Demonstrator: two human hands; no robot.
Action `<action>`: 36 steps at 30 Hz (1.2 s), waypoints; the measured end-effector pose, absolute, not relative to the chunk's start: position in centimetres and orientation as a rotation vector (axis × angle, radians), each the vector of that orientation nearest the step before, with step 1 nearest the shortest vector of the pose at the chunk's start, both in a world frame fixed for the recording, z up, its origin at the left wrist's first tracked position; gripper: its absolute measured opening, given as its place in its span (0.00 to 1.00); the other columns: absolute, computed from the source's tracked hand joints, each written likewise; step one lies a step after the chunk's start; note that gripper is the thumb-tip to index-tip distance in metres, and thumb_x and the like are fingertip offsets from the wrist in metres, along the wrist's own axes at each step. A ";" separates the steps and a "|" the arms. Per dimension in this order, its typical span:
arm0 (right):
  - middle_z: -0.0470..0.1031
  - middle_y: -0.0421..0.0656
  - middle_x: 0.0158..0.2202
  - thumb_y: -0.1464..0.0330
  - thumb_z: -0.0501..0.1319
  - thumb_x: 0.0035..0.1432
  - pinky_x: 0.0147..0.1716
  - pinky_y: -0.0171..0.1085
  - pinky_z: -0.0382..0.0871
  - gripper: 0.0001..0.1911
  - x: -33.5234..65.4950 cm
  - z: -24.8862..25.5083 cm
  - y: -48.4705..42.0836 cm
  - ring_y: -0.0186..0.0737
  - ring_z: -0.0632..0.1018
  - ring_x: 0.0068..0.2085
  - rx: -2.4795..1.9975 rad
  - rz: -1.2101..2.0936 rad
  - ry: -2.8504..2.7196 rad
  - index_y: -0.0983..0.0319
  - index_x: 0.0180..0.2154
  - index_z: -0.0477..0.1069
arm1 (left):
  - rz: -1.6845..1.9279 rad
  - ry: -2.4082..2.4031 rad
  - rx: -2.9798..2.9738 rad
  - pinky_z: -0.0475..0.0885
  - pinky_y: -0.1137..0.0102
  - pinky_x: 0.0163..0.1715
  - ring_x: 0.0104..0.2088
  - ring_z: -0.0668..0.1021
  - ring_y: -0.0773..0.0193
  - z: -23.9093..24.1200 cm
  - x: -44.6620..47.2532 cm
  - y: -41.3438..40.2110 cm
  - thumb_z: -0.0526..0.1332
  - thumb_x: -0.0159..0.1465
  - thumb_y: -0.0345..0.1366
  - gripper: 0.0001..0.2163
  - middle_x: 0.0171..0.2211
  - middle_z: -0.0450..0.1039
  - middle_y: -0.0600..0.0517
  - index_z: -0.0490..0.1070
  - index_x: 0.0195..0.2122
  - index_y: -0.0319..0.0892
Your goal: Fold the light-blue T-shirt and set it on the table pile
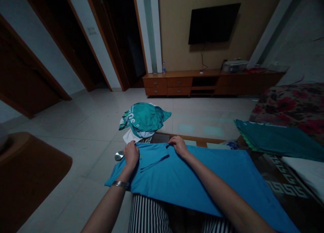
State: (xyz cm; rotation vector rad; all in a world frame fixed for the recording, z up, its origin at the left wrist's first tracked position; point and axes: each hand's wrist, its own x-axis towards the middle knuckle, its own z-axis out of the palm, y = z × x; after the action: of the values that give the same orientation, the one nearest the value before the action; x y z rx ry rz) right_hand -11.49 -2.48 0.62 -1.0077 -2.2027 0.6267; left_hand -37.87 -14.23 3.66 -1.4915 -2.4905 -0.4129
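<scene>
While the left hand (131,154) and the right hand (178,146) grip its far edge, the blue garment (174,184) lies spread in front of the person, its right part over the worktop (286,188) and its near edge above the striped clothing (148,212) on the person's legs. The left fingers are curled and clenched on the fabric at the left portion of the far edge. The right fingers pinch the same edge farther to the right; a small dark part shows beside the fingertips. Between the two hands the fabric is nearly straight. A dark blue strip (155,163) lies diagonally on the face of the blue garment, nearer the person than the hands. A metallic bracelet (120,184) encircles the left wrist.

Relative to the blue garment, surrounding items are located as follows. Just beyond its far edge: a crumpled teal garment (145,116) with white lettering. Beside its left part, next to the left hand: a round silver object (118,155), partly hidden. To its right: a folded teal garment (275,140) and, nearer the person, a white cloth (305,172). Well beyond it, across the tiled floor (88,125): a low wooden cabinet (179,86), with a wall-mounted television (215,24) above.
</scene>
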 end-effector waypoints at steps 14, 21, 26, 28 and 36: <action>0.77 0.44 0.39 0.80 0.55 0.57 0.44 0.34 0.63 0.14 -12.9 3.6 -5.9 0.38 0.71 0.43 -0.830 0.534 -2.394 0.62 0.37 0.77 | -0.342 -1.990 -2.502 0.63 0.61 0.50 0.52 0.67 0.55 6.5 -30.4 -19.4 0.52 0.67 0.36 0.14 0.52 0.66 0.45 0.69 0.51 0.42; 0.77 0.45 0.42 0.78 0.56 0.59 0.45 0.36 0.62 0.16 -10.2 2.9 -5.3 0.38 0.72 0.44 -0.939 0.549 -2.455 0.61 0.45 0.76 | -0.123 -2.112 -2.481 0.64 0.63 0.47 0.47 0.69 0.57 6.8 -32.8 -21.2 0.49 0.60 0.23 0.17 0.47 0.68 0.45 0.70 0.46 0.42; 0.76 0.44 0.40 0.76 0.60 0.57 0.45 0.36 0.62 0.09 -9.0 3.7 -6.6 0.39 0.72 0.44 -1.036 0.575 -2.443 0.60 0.38 0.76 | -0.173 -2.142 -2.447 0.65 0.62 0.46 0.45 0.70 0.56 6.3 -33.5 -21.7 0.49 0.58 0.23 0.17 0.45 0.68 0.44 0.71 0.43 0.40; 0.74 0.44 0.41 0.71 0.64 0.54 0.45 0.37 0.62 0.09 -9.3 4.1 -7.8 0.41 0.72 0.46 -1.081 0.558 -2.487 0.60 0.39 0.75 | -0.234 -2.165 -2.442 0.65 0.62 0.46 0.45 0.69 0.56 6.1 -33.5 -21.7 0.49 0.58 0.24 0.15 0.44 0.68 0.44 0.70 0.42 0.40; 0.72 0.47 0.45 0.65 0.64 0.54 0.45 0.40 0.60 0.17 -12.6 4.2 -12.1 0.44 0.70 0.47 -1.285 0.516 -2.333 0.62 0.46 0.69 | -0.424 -2.133 -2.493 0.65 0.63 0.44 0.42 0.70 0.56 5.3 -33.9 -21.5 0.49 0.59 0.27 0.10 0.40 0.68 0.44 0.68 0.36 0.40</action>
State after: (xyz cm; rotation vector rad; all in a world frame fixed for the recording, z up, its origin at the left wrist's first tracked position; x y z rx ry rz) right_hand -12.60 -12.13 4.24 -1.2852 -2.3331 0.5164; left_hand -33.86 -21.48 5.31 -2.4933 -2.1333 -0.4242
